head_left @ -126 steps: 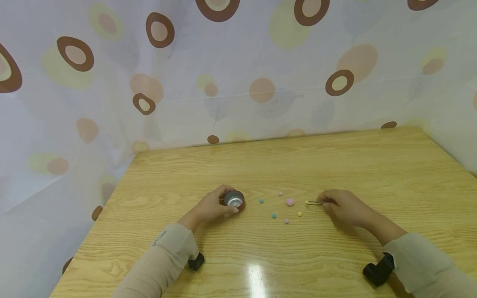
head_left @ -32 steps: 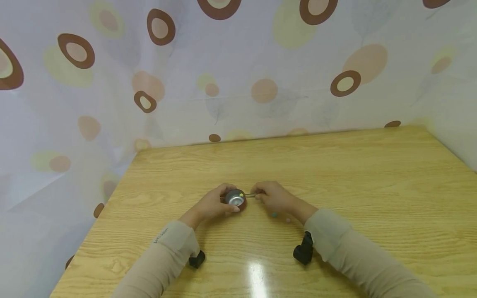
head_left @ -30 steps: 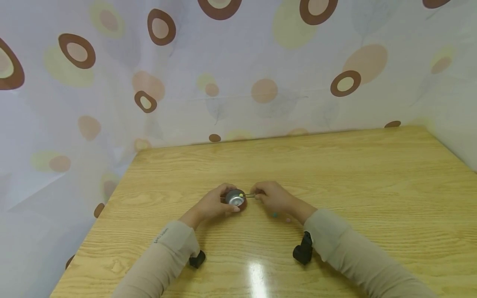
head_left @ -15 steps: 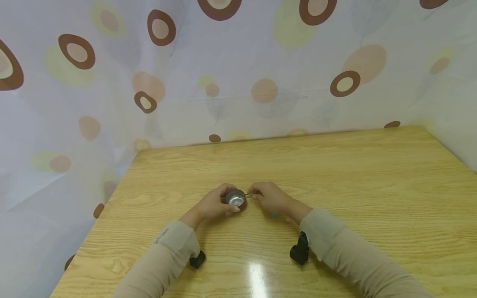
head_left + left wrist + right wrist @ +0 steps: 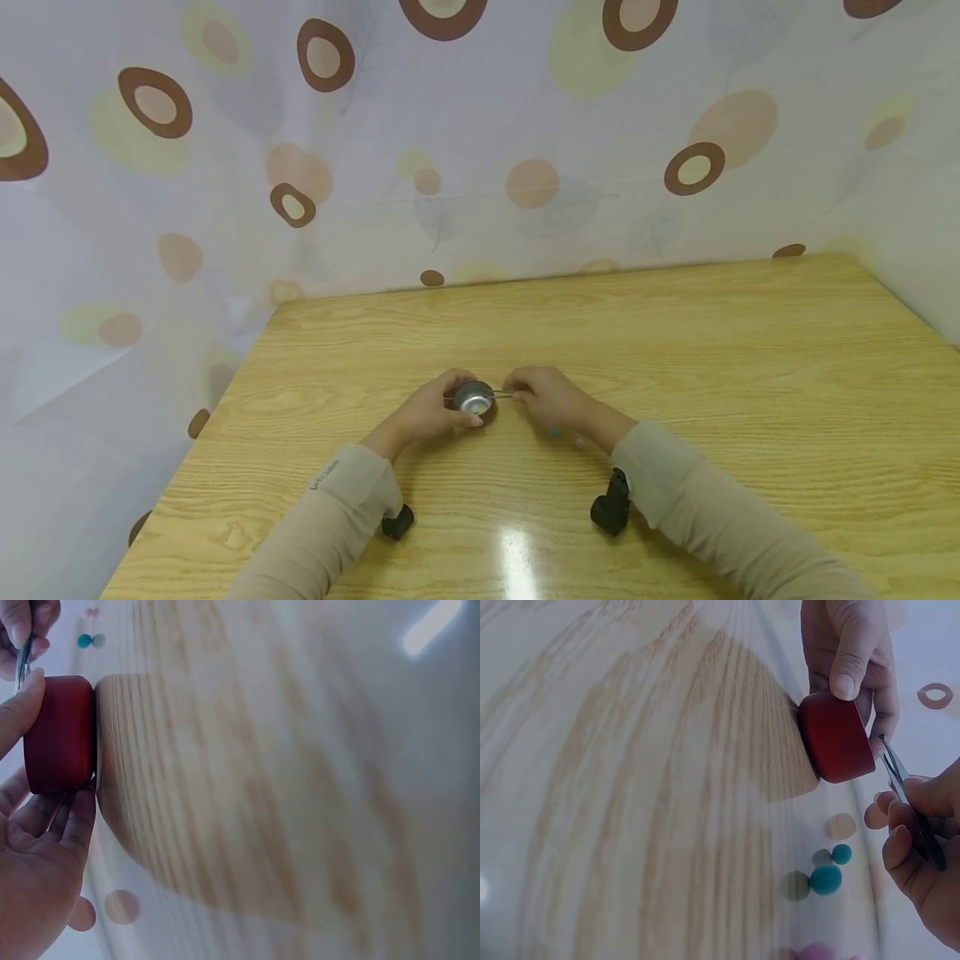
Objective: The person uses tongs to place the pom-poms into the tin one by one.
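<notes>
A small round bowl [image 5: 475, 400], red outside and metallic inside, stands on the table. My left hand [image 5: 431, 410] holds it, thumb on the near side and fingers on the far side; the left wrist view shows this grip on the red wall [image 5: 61, 735]. In my right hand [image 5: 553, 398] are metal tweezers [image 5: 906, 787], pinched between thumb and fingers. Their tips lie over the bowl's right rim, apart, with nothing visible between them. A small yellow spot, seemingly the yellow ball [image 5: 478, 409], shows on the bowl's floor.
Teal balls [image 5: 826, 879] and a pink ball [image 5: 816, 952] lie on the wooden table [image 5: 675, 333] near my right hand, which hides part of that area in the head view. A patterned curtain [image 5: 480, 208] rises behind the table.
The right hand has come left from the scattered balls to the bowl, carrying a yellow ball in the tweezers. That ball has left the tips; a yellow spot now shows inside the bowl.
</notes>
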Demonstrator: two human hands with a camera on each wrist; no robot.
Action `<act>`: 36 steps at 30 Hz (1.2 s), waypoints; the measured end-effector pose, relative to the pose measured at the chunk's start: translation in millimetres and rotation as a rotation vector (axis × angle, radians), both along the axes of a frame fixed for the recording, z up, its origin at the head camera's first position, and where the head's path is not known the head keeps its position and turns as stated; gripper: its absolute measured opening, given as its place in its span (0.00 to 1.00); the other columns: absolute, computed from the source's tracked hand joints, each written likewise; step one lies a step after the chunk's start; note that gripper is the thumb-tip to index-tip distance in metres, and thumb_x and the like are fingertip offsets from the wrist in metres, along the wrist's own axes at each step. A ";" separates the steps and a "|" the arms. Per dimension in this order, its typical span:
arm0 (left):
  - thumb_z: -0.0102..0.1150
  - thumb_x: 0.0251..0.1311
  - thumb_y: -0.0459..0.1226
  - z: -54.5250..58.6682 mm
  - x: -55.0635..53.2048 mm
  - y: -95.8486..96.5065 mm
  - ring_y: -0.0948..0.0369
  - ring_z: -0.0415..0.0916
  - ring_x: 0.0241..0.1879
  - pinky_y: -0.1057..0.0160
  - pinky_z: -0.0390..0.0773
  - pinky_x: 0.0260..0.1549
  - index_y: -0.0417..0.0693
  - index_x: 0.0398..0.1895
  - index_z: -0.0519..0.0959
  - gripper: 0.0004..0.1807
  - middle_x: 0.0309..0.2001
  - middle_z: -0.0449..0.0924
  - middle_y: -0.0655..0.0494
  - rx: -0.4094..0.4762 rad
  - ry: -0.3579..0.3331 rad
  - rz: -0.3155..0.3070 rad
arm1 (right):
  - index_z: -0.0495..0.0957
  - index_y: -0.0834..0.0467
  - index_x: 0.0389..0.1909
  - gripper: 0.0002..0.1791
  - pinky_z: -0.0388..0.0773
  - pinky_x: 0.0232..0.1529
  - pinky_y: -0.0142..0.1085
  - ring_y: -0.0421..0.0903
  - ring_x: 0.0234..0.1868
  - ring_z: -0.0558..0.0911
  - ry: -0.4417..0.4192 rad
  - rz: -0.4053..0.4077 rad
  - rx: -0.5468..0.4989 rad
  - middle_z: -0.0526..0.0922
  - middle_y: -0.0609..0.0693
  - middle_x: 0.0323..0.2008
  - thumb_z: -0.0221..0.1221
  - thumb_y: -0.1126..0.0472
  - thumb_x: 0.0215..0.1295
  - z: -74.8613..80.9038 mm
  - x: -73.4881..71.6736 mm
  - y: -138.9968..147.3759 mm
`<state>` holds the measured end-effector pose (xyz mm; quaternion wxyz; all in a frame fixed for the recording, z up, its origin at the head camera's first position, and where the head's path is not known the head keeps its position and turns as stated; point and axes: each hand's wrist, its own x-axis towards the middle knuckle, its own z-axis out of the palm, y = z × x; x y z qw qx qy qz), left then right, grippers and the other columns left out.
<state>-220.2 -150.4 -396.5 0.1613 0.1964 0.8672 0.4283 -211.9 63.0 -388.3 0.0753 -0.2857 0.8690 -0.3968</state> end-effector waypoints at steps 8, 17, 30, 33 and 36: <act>0.63 0.46 0.35 9.0 5.8 2.9 0.52 0.65 0.50 0.57 0.66 0.48 0.38 0.55 0.62 0.32 0.49 0.68 0.49 0.021 -0.024 0.003 | 0.72 0.64 0.43 0.10 0.72 0.40 0.37 0.47 0.38 0.74 -0.052 -0.040 0.007 0.76 0.54 0.40 0.47 0.69 0.62 1.7 1.6 14.9; 0.64 0.45 0.39 -0.8 -0.1 0.2 0.55 0.66 0.49 0.59 0.66 0.48 0.43 0.55 0.63 0.32 0.48 0.68 0.53 0.006 -0.017 -0.002 | 0.73 0.65 0.41 0.09 0.73 0.40 0.40 0.51 0.42 0.75 0.036 -0.073 0.050 0.77 0.56 0.38 0.49 0.71 0.60 2.6 1.7 38.9; 0.64 0.45 0.40 1.0 -0.2 -0.9 0.55 0.65 0.50 0.59 0.66 0.48 0.44 0.55 0.62 0.32 0.49 0.68 0.53 0.008 -0.031 -0.014 | 0.71 0.66 0.44 0.11 0.74 0.34 0.38 0.49 0.38 0.75 -0.033 -0.132 0.045 0.75 0.59 0.40 0.48 0.70 0.61 5.3 4.9 69.6; 0.64 0.45 0.40 1.8 0.0 -0.9 0.55 0.65 0.50 0.59 0.66 0.48 0.45 0.54 0.63 0.32 0.49 0.68 0.53 0.009 -0.033 -0.012 | 0.72 0.66 0.42 0.10 0.72 0.39 0.43 0.52 0.41 0.74 0.017 -0.137 0.083 0.76 0.58 0.40 0.48 0.70 0.60 4.2 4.9 77.2; 0.64 0.45 0.40 1.9 -0.2 -0.8 0.56 0.65 0.49 0.59 0.66 0.48 0.45 0.54 0.63 0.32 0.48 0.68 0.53 0.007 -0.025 -0.014 | 0.73 0.65 0.41 0.09 0.72 0.39 0.45 0.53 0.42 0.74 0.038 -0.153 0.110 0.77 0.57 0.38 0.49 0.70 0.60 3.0 4.8 85.1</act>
